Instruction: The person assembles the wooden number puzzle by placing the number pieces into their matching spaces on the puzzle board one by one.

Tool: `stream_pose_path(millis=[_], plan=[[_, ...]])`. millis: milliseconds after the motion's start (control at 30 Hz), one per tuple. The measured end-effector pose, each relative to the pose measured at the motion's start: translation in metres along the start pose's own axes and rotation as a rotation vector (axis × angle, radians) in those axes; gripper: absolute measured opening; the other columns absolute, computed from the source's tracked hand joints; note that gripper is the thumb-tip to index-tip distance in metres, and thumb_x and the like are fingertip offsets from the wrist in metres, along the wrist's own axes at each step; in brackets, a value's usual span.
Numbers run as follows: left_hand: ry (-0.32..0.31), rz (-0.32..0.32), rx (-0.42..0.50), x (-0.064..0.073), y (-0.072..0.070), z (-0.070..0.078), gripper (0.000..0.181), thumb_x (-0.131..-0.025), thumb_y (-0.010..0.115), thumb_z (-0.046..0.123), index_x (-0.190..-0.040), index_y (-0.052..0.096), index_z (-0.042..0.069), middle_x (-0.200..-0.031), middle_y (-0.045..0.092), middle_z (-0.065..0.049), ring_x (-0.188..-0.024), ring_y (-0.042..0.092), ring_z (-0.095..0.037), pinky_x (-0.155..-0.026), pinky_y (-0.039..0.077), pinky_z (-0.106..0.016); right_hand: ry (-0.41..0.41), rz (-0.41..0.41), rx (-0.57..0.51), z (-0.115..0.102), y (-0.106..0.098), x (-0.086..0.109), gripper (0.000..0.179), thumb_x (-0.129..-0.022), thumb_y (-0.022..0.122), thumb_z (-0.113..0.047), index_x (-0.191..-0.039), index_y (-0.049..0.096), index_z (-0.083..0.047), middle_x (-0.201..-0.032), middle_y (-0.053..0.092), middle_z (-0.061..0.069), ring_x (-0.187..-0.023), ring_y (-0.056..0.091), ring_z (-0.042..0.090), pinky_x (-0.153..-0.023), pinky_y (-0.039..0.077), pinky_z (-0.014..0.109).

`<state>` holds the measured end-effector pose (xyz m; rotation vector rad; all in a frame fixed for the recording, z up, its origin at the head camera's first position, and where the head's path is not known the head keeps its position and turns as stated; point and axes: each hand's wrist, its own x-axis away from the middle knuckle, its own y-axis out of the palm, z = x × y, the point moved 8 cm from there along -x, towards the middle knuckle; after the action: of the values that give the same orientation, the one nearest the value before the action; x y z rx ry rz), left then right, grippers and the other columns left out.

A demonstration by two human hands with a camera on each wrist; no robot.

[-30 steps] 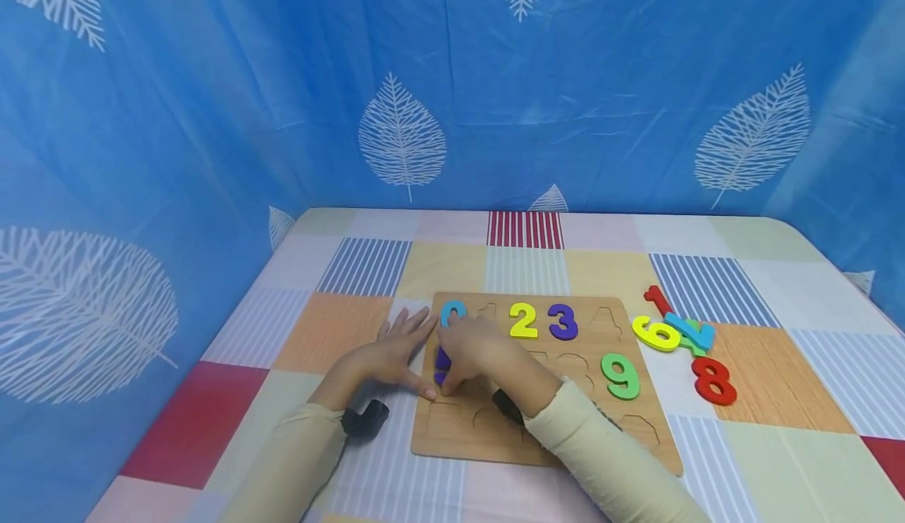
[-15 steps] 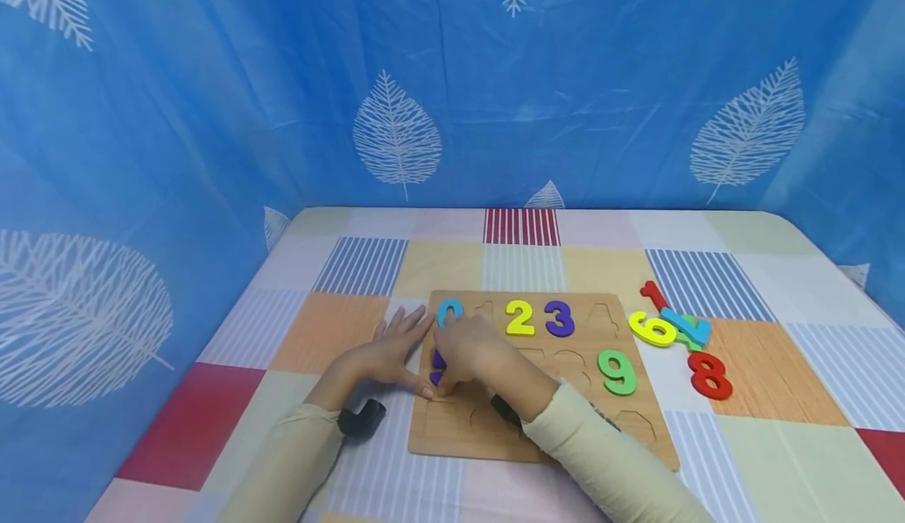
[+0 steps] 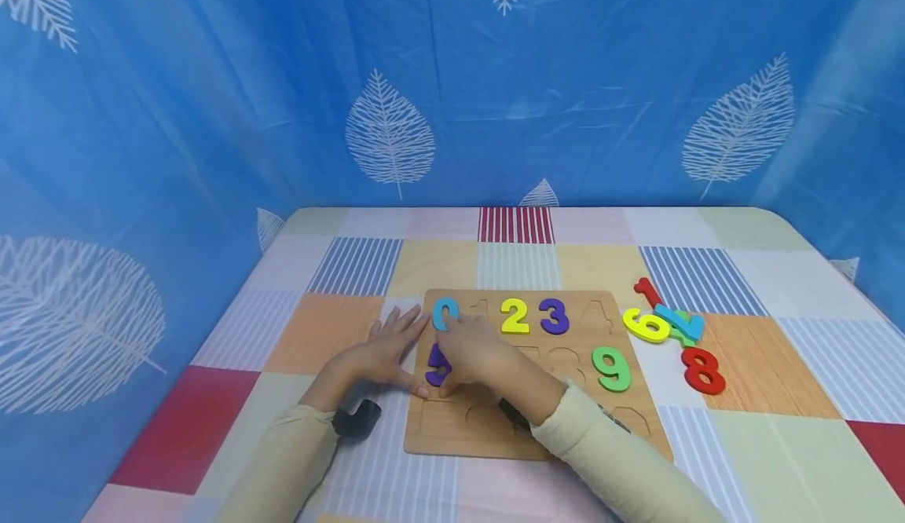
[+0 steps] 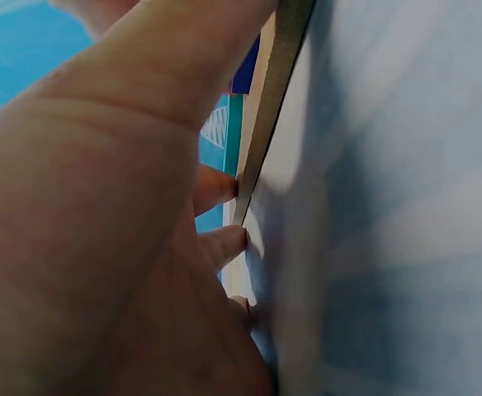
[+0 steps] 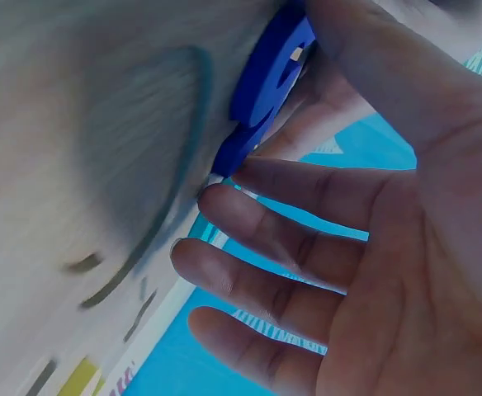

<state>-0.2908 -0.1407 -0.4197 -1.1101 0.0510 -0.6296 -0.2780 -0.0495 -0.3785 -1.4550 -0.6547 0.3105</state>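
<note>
In the head view, a wooden number board (image 3: 452, 433) lies on the table. My right hand (image 3: 472, 352) is over its left part and pinches a purple number 5 (image 3: 436, 367) between thumb and index finger. The right wrist view shows that number 5 (image 5: 266, 87) close against the board, with the other fingers of the right hand (image 5: 340, 239) extended. My left hand (image 3: 385, 358) lies spread at the board's left edge. In the left wrist view, its fingertips touch the board's side (image 4: 266, 124). A blue 0 (image 3: 444, 312) sits in the top left, just beyond the right hand.
A yellow 2 (image 3: 514, 317), a purple 3 (image 3: 555, 317) and a green 9 (image 3: 611, 370) sit on the board among bare outlines. To its right lie a red 1 (image 3: 646, 291), a yellow 6 (image 3: 646, 327), a red 8 (image 3: 703, 371) and a blue piece (image 3: 680, 322) over a green one.
The right hand has shifted slightly, so more of the purple 5 shows beside it. The left hand stays at the board's edge. The whole head view has drifted a little.
</note>
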Motion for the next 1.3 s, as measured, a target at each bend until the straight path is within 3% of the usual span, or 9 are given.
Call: stream_pose_path(millis=[200,333,467,567,767,933,1167,1300], plan=[[-0.001,0.011,-0.007,-0.001,-0.001,0.001,0.113,-0.064,0.076,0.052,-0.146,0.013,0.006,-0.154,0.004,-0.016,-0.139,-0.007,-0.042,-0.109,-0.001,-0.062,-0.018,0.014,-0.039,0.011,0.003,0.016,0.073,-0.065,0.074,-0.054,-0.119,0.059,-0.009,-0.118,0.057,0.007,-0.108,0.052,0.023,-0.093,0.043,0.039],[-0.006,0.02,-0.004,0.001,-0.001,0.0,0.114,-0.063,0.076,0.052,-0.146,0.014,0.005,-0.154,0.005,-0.016,-0.138,-0.006,-0.042,-0.108,-0.001,-0.062,-0.019,0.021,-0.059,0.018,0.005,0.028,0.064,-0.064,0.075,-0.054,-0.11,0.063,-0.011,-0.101,0.058,0.003,-0.091,0.052,0.018,-0.08,0.047,0.033],[-0.01,0.029,-0.001,0.003,-0.001,-0.003,0.116,-0.061,0.075,0.055,-0.146,0.014,0.005,-0.154,0.005,-0.016,-0.138,-0.007,-0.043,-0.108,-0.002,-0.062,-0.023,0.046,-0.07,0.027,0.006,0.038,0.065,-0.065,0.074,-0.053,-0.112,0.061,-0.01,-0.103,0.058,0.005,-0.091,0.052,0.019,-0.077,0.048,0.033],[-0.003,0.036,0.005,0.002,0.0,-0.003,0.117,-0.06,0.075,0.056,-0.146,0.014,0.005,-0.153,0.004,-0.017,-0.138,-0.008,-0.043,-0.108,-0.002,-0.063,-0.031,0.071,-0.1,0.038,0.008,0.047,0.068,-0.067,0.074,-0.051,-0.118,0.058,-0.01,-0.106,0.056,0.006,-0.096,0.052,0.021,-0.083,0.047,0.036],[0.017,0.044,0.002,0.001,0.0,-0.001,0.116,-0.062,0.076,0.054,-0.146,0.014,0.003,-0.153,0.004,-0.018,-0.137,-0.007,-0.045,-0.107,-0.003,-0.064,-0.009,0.115,-0.183,0.073,0.009,0.073,0.068,-0.07,0.075,-0.044,-0.124,0.055,-0.008,-0.108,0.054,0.006,-0.104,0.049,0.024,-0.09,0.043,0.038],[0.022,0.051,0.02,-0.001,-0.002,0.0,0.116,-0.061,0.078,0.05,-0.146,0.014,0.003,-0.153,0.004,-0.02,-0.137,-0.008,-0.045,-0.107,-0.004,-0.063,0.057,0.143,-0.208,0.106,0.007,0.092,0.069,-0.071,0.075,-0.041,-0.127,0.052,-0.007,-0.119,0.053,0.012,-0.108,0.049,0.028,-0.092,0.044,0.044],[0.029,0.043,0.02,-0.004,0.003,0.0,0.116,-0.061,0.077,0.052,-0.146,0.015,0.003,-0.153,0.005,-0.02,-0.137,-0.008,-0.045,-0.107,-0.004,-0.063,0.097,0.194,-0.218,0.151,0.0,0.113,0.066,-0.072,0.076,-0.033,-0.128,0.052,-0.007,-0.105,0.054,0.007,-0.088,0.047,0.018,-0.07,0.046,0.03],[0.005,0.048,0.021,-0.003,0.004,0.0,0.117,-0.06,0.077,0.053,-0.146,0.014,0.004,-0.153,0.004,-0.018,-0.137,-0.009,-0.044,-0.107,-0.005,-0.062,0.164,0.239,-0.236,0.183,-0.012,0.126,0.063,-0.074,0.075,-0.025,-0.128,0.049,-0.005,-0.107,0.054,0.016,-0.089,0.049,0.027,-0.072,0.047,0.037]])
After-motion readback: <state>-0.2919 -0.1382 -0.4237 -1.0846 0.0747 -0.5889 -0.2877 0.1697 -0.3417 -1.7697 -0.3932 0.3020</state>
